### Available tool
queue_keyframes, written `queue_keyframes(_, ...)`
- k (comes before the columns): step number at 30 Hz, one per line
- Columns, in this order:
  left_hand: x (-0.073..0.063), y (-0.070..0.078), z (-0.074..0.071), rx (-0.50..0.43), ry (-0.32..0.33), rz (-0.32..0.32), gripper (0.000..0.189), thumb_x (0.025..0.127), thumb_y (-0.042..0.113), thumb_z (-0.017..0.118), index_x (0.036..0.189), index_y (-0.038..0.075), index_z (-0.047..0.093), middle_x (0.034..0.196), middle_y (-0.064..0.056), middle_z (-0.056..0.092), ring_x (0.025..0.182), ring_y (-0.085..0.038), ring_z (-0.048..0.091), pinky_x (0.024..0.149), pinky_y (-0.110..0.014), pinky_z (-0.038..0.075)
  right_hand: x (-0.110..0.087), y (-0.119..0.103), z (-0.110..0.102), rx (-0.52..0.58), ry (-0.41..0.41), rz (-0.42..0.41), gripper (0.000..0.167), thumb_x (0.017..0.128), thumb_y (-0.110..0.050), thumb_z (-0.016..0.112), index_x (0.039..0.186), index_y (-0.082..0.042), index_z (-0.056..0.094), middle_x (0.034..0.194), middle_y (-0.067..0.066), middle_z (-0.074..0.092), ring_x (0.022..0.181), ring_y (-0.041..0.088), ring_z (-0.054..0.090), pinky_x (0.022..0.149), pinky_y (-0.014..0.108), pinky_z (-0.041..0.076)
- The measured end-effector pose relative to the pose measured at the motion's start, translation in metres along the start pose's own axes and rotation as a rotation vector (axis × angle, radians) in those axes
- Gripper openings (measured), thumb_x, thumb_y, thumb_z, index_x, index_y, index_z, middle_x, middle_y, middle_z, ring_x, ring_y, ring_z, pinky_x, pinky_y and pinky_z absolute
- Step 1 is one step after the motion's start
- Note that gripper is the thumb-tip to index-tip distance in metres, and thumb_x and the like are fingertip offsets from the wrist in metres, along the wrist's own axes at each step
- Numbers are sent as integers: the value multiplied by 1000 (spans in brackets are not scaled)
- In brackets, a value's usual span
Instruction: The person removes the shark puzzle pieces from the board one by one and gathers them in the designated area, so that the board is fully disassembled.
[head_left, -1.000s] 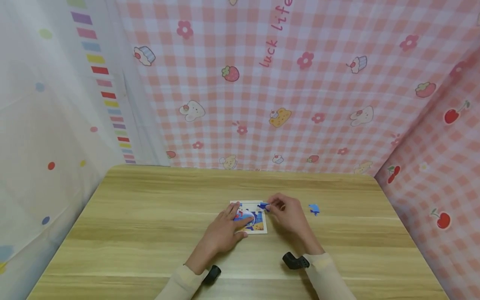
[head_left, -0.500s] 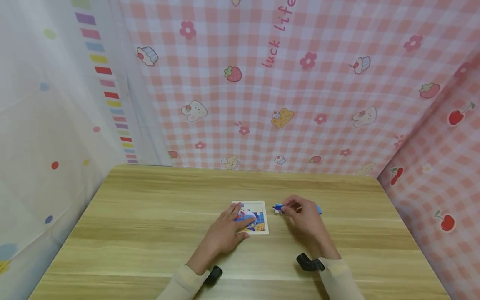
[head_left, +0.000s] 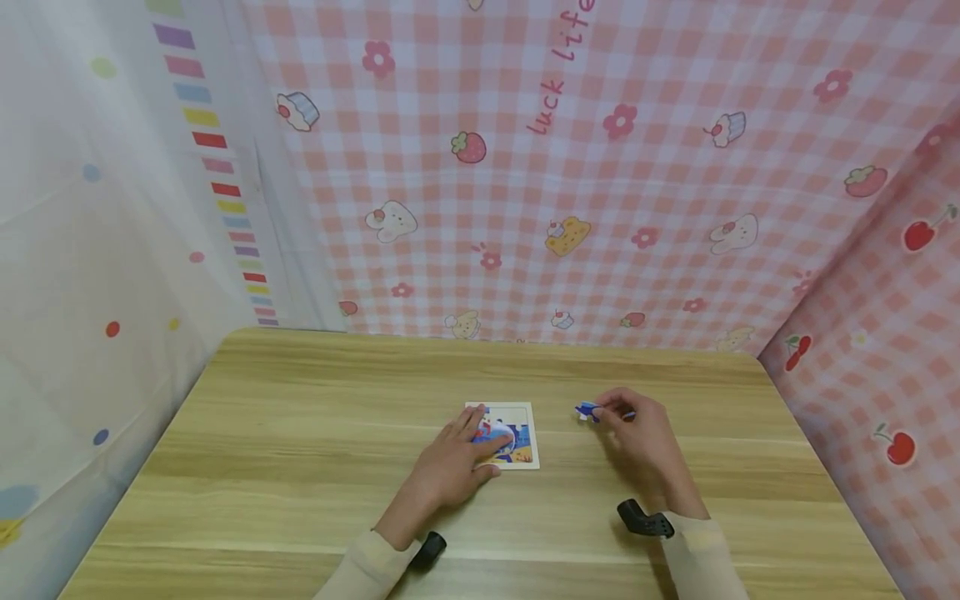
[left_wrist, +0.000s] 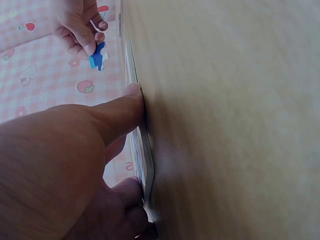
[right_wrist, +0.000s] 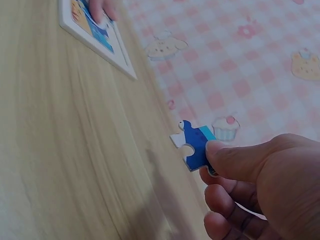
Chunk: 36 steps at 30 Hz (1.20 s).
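Observation:
A small square jigsaw puzzle in a white frame (head_left: 534, 450) lies on the table, part of its picture filled with blue, red and orange pieces and a pale bare strip along its far side. My left hand (head_left: 448, 460) rests flat over its left part, fingers spread and thumb at the near edge. To the right of the frame, my right hand (head_left: 643, 432) pinches a dark blue puzzle piece (right_wrist: 197, 146) between thumb and forefinger, held above the table. A sliver of a lighter blue piece (head_left: 629, 415) shows past the right hand's fingers, mostly hidden by them.
The wooden table (head_left: 315, 417) reaches back to a pink checked cloth (head_left: 510, 192) hanging behind it. Another checked cloth (head_left: 885, 333) closes the right side, a white dotted one (head_left: 97, 250) the left. Black wrist cameras sit on both wrists.
My right hand has carried the dark blue piece away to the right from the frame's upper right corner, over towards the lighter blue piece. The left hand has stayed on the puzzle.

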<state>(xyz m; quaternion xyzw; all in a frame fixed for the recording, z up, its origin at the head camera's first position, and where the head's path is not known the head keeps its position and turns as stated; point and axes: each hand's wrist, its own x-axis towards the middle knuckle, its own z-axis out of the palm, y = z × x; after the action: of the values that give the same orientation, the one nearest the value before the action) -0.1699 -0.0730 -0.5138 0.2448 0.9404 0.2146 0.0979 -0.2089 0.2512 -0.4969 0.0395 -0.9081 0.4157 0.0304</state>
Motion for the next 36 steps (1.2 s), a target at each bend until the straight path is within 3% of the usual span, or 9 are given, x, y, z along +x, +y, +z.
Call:
queue_keyframes(8, 0, 1, -1, 9, -1, 3, 51, 110, 35, 66, 160, 27, 60, 179, -26, 25, 168, -43, 23, 135, -59, 30, 2, 16, -10, -50, 31, -14, 8, 104, -8, 75, 110, -5, 79, 96, 8, 79, 88, 13, 67, 75, 20, 54)
queue_keyframes(15, 0, 1, -1, 15, 4, 6, 51, 110, 35, 67, 160, 26, 60, 179, -26, 26, 168, -43, 24, 134, -59, 32, 2, 26, -14, -105, 29, -17, 5, 102, -8, 77, 105, -4, 79, 94, 9, 79, 82, 13, 67, 71, 21, 52)
queue_keyframes(22, -1, 1, -1, 16, 5, 5, 51, 110, 35, 67, 160, 27, 60, 179, -25, 27, 168, -43, 25, 134, -59, 32, 3, 30, -14, -164, 34, -27, 7, 101, -7, 77, 105, -3, 80, 95, 10, 76, 83, 17, 63, 74, 28, 50)
queue_keyframes(29, 0, 1, 0, 15, -6, -1, 51, 110, 36, 66, 161, 27, 59, 180, -24, 25, 169, -41, 23, 135, -59, 31, 7, 35, -12, -251, 37, -78, 7, 98, -6, 81, 103, -1, 83, 92, 11, 68, 83, 23, 53, 73, 34, 42)
queue_keyframes(36, 0, 2, -1, 15, 0, 0, 51, 110, 34, 68, 160, 26, 60, 179, -25, 27, 168, -42, 24, 134, -59, 32, 10, 38, -11, -308, 42, -149, 5, 97, -7, 82, 100, -2, 84, 96, 13, 73, 88, 29, 59, 78, 42, 46)
